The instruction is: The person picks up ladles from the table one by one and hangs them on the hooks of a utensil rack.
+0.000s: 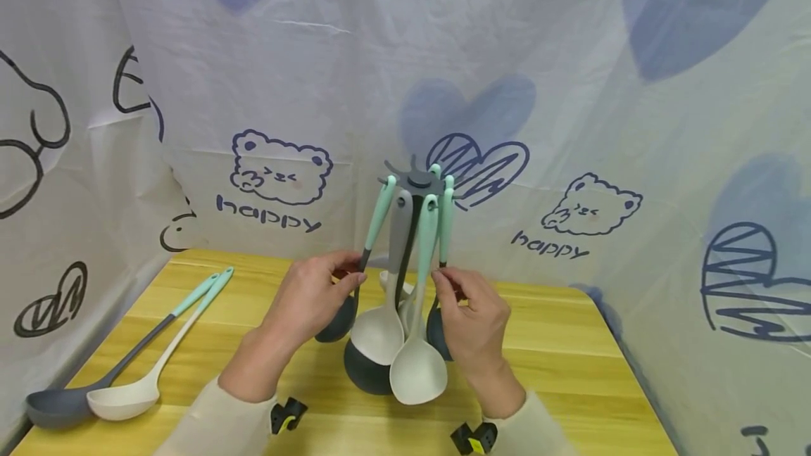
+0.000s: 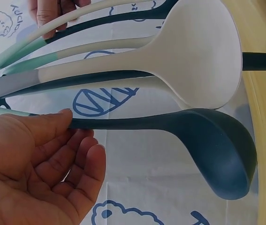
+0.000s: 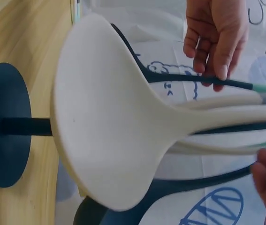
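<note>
In the head view a dark utensil rack (image 1: 419,180) with a round base (image 1: 367,371) stands mid-table, several utensils hanging from its hooks. My left hand (image 1: 313,298) pinches the lower handle of a dark ladle (image 2: 222,154) on the rack's left side, its bowl hanging free. On the right side, my right hand (image 1: 476,312) grips the handle of another dark ladle (image 1: 437,333) between thumb and fingers; its bowl is partly hidden. Between the hands hang a white ladle (image 1: 378,335) with a grey grip and a white utensil (image 1: 419,371) with a mint grip.
At the table's left lie a dark ladle (image 1: 60,407) and a white ladle (image 1: 127,400), side by side with mint grips. The wooden table (image 1: 557,357) backs onto a printed cloth (image 1: 380,41), which also hangs at both sides.
</note>
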`<action>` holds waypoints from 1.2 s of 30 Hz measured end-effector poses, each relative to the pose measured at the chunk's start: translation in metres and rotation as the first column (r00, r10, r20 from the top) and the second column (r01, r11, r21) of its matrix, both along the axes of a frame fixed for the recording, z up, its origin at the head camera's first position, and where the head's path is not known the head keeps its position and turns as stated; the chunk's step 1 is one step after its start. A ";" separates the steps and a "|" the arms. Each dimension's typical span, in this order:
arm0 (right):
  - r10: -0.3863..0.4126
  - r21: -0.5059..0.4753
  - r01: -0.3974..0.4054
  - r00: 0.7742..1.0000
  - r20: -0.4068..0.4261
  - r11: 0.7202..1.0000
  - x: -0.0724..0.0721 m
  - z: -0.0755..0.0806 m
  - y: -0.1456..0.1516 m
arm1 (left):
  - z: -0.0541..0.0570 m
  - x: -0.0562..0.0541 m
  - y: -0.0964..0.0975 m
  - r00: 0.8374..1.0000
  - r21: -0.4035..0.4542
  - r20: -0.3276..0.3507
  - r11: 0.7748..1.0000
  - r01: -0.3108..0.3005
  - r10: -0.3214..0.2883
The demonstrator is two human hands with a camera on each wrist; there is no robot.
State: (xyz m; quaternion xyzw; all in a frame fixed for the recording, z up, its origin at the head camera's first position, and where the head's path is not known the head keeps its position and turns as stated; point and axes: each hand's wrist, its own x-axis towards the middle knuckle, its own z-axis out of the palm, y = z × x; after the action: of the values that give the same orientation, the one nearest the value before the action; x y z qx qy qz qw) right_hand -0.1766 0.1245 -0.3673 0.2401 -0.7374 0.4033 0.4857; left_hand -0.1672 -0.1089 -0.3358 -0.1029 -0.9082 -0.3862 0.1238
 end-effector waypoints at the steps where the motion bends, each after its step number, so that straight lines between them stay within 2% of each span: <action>1: -0.004 0.026 0.004 1.000 -0.009 1.000 0.001 0.000 -0.001 | 0.000 0.000 -0.001 1.000 0.001 0.002 1.000 0.000 0.000; 4: -0.013 0.108 0.011 1.000 0.014 0.994 0.003 0.000 -0.006 | 0.000 0.001 -0.003 1.000 0.001 0.012 1.000 0.000 0.000; 7: -0.048 0.193 0.029 0.994 0.093 0.981 0.003 0.004 -0.011 | 0.000 0.002 -0.007 0.999 0.006 0.032 1.000 0.003 -0.003; 12: -0.082 0.281 0.010 0.966 0.247 0.960 0.000 0.010 -0.018 | 0.001 0.007 -0.014 0.998 0.016 0.062 1.000 -0.001 0.000; 16: -0.110 0.304 0.014 0.947 0.301 0.953 -0.003 0.011 -0.023 | 0.000 0.009 -0.019 0.997 0.020 0.075 1.000 -0.012 0.011; 20: -0.135 0.308 0.050 0.956 0.261 0.950 -0.009 0.007 -0.026 | -0.001 0.011 -0.023 0.996 0.023 0.082 0.999 -0.025 0.023; 24: -0.132 0.311 0.078 0.979 0.155 0.947 -0.017 0.000 -0.029 | -0.002 0.012 -0.026 0.996 0.016 0.072 0.999 -0.045 0.044; 27: -0.112 0.285 0.077 0.988 0.109 0.955 -0.022 -0.005 -0.031 | -0.001 0.013 -0.027 0.997 0.016 0.064 0.998 -0.053 0.051; 32: -0.072 0.217 0.046 0.991 0.112 0.975 -0.026 -0.010 -0.034 | -0.001 0.014 -0.027 0.996 0.018 0.062 0.998 -0.061 0.060; 36: -0.057 0.203 0.031 0.991 0.121 0.979 -0.027 -0.011 -0.034 | -0.001 0.014 -0.027 0.996 0.025 0.061 0.998 -0.061 0.060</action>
State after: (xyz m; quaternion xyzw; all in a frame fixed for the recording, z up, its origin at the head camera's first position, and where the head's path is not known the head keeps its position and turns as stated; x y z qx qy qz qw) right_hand -0.2038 0.0908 -0.3779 0.2453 -0.8088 0.3305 0.4201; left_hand -0.1533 -0.1357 -0.3367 -0.0619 -0.9090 -0.3974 0.1094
